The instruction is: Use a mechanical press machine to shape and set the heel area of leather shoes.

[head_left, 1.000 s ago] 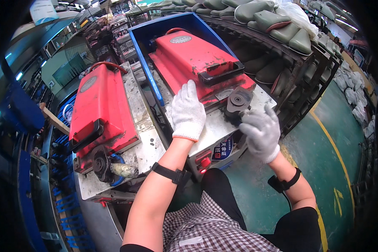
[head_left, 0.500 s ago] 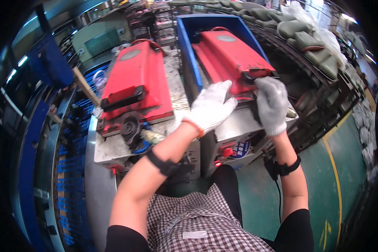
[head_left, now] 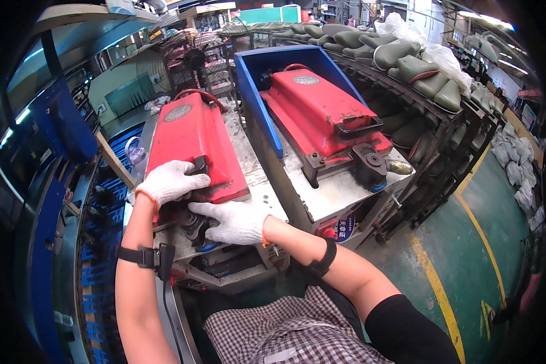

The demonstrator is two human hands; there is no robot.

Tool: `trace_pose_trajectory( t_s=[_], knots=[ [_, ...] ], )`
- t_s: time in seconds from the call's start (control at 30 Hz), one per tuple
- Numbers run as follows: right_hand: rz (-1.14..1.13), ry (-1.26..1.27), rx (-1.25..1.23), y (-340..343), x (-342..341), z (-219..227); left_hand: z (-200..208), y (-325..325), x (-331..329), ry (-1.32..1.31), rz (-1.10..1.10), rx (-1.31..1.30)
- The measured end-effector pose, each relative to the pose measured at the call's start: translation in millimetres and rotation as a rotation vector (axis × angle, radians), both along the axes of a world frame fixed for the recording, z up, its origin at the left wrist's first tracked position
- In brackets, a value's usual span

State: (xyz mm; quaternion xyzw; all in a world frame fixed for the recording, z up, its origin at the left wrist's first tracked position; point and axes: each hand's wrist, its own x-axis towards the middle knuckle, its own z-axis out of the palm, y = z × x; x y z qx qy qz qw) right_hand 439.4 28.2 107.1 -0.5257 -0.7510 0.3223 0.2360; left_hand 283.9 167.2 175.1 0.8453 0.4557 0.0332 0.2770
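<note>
Over the left red cover (head_left: 191, 133): left hand (head_left: 175, 182) and right hand (head_left: 239, 221) close together

The left hand, in a white knit glove, lies on the black handle (head_left: 200, 164) at the cover's front end; its fingers curl over the bar and appear to grasp it. The right hand, gloved alike, reaches in from the right, index finger and thumb spread about the round black clamp (head_left: 192, 225) just below that handle. Its other fingers are partly hidden, so I cannot tell whether it grips or merely touches. A blue part (head_left: 209, 247) shows beneath it.

The left red cover lies lengthwise on a worn white bench (head_left: 258, 189). It looks lowered, though whether it is fully closed or fastened does not show. With 2 hands on the fittings, the handling here seems unfinished.

To the right, a 2nd red cover (head_left: 315, 103) lies partly within a blue housing (head_left: 249, 79), also seemingly lowered and with no hand on it. At its front are its own handle (head_left: 358, 128), clamp (head_left: 370, 165) and a wrapped lever (head_left: 400, 167); what it covers is hidden.

Farther right, green shoes (head_left: 431, 79) crowd a dark rack beside the green floor (head_left: 400, 273).
</note>
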Motion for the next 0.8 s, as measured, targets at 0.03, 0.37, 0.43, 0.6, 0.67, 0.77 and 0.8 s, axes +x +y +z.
trace_pose_trajectory(
  t_s=[0.03,0.37,0.43,0.6,0.67,0.77,0.8],
  knots=[
    [0.014,0.074,-0.042,-0.9,-0.7,-1.5,-0.1,5.0,-1.5,-0.005,-0.001,0.004],
    [-0.004,0.220,0.012,-2.8,6.4,-15.4,-6.5,7.7,5.1,-0.139,-0.064,-0.073],
    [-0.016,0.228,-0.004,-3.9,5.2,-13.1,-8.6,9.9,4.0,-0.122,-0.062,-0.032],
    [-0.014,0.282,0.022,-2.8,2.9,-18.4,-11.9,12.3,0.9,-0.118,-0.066,0.009],
    [-0.020,0.278,0.045,-2.1,3.1,-21.3,-12.9,12.9,1.2,-0.120,-0.067,0.029],
    [-0.034,0.261,0.056,-2.2,4.3,-23.8,-12.2,11.6,3.1,-0.106,-0.063,0.048],
    [-0.033,0.262,0.057,-2.1,3.3,-23.6,-12.9,11.9,1.2,-0.098,-0.059,0.065]
  ],
)
